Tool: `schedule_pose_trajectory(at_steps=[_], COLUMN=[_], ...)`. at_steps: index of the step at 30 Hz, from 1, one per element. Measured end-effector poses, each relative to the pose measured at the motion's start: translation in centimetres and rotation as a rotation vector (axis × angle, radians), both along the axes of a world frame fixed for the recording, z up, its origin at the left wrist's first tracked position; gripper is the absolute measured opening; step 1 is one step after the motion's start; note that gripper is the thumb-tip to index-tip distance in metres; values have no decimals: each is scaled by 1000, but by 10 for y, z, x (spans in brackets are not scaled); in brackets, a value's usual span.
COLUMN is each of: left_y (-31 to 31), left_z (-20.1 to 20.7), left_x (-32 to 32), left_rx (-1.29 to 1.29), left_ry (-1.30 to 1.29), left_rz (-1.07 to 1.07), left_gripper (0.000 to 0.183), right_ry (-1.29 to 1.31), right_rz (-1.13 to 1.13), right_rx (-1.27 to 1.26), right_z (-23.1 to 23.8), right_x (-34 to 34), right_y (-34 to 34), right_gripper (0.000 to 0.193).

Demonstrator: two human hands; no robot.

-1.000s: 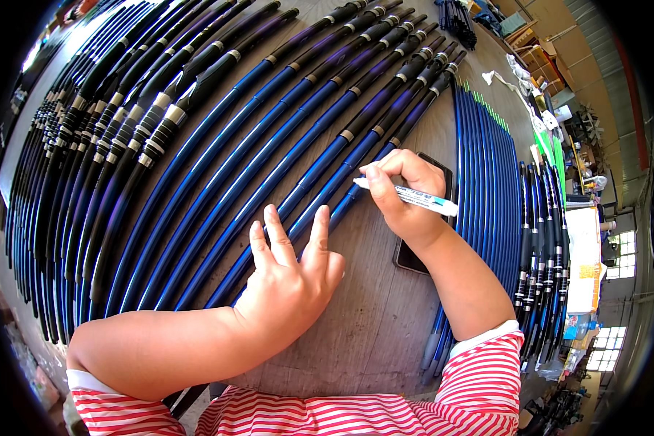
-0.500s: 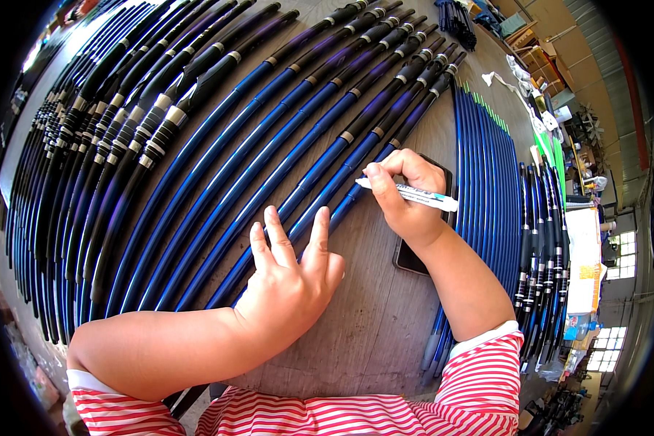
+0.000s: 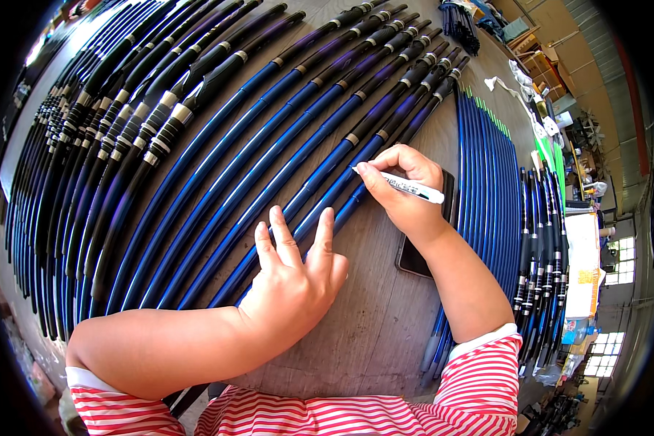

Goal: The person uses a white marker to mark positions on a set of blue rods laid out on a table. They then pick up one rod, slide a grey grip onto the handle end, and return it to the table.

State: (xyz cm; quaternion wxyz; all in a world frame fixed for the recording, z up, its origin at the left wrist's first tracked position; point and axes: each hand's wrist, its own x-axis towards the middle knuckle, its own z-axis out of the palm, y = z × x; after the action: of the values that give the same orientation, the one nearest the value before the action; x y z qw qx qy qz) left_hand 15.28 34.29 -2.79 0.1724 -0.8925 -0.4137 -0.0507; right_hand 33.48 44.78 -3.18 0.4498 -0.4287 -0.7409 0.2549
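Note:
My right hand (image 3: 414,207) is closed round a white marker pen (image 3: 412,189). Its tip points left and meets, or nearly meets, a blue rod in the row; I cannot tell if it touches. Long blue-and-black fishing rods (image 3: 325,166) with silver bands lie side by side, slanting from lower left to upper right. Over the near ends of the rightmost rods rests my left hand (image 3: 291,287), holding nothing, its fingers spread. Beneath my right wrist, a dark phone (image 3: 414,259) lies partly hidden on the grey wood-look table (image 3: 363,320).
A thick bundle of black rods (image 3: 116,196) with silver rings covers the left side. Right of the phone lie thin blue rod sections (image 3: 487,182) with green tips, then more black handled rods (image 3: 541,254). Farther right are cardboard boxes (image 3: 545,69) and shelves.
The marker tip has shifted slightly up and left, from the rightmost blue rod toward its neighbour. My left hand stays nearly in place with its fingers spread.

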Motion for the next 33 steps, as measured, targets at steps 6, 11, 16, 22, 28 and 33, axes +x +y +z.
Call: schedule_pose_trajectory(at_steps=[6, 11, 16, 22, 28, 33], left_y=[0, 0, 1, 0, 0, 1], left_z=[1, 2, 1, 2, 2, 2], left_x=[0, 0, 0, 0, -1, 0], left_rx=[-2, -5, -1, -9, -15, -4], left_ry=[3, 13, 30, 18, 21, 19], left_rz=[3, 1, -5, -4, -8, -3], left_gripper=[36, 36, 36, 35, 36, 37], right_ry=[-42, 10, 51, -30, 15, -2], right_rz=[-4, -4, 2, -12, -24, -14], right_rx=[28, 47, -3, 17, 38, 16], right_z=[-1, -5, -4, -2, 0, -1], right_x=[0, 3, 2, 1, 1, 1], right_y=[2, 3, 2, 2, 0, 1], right_gripper=[15, 16, 16, 15, 16, 16])
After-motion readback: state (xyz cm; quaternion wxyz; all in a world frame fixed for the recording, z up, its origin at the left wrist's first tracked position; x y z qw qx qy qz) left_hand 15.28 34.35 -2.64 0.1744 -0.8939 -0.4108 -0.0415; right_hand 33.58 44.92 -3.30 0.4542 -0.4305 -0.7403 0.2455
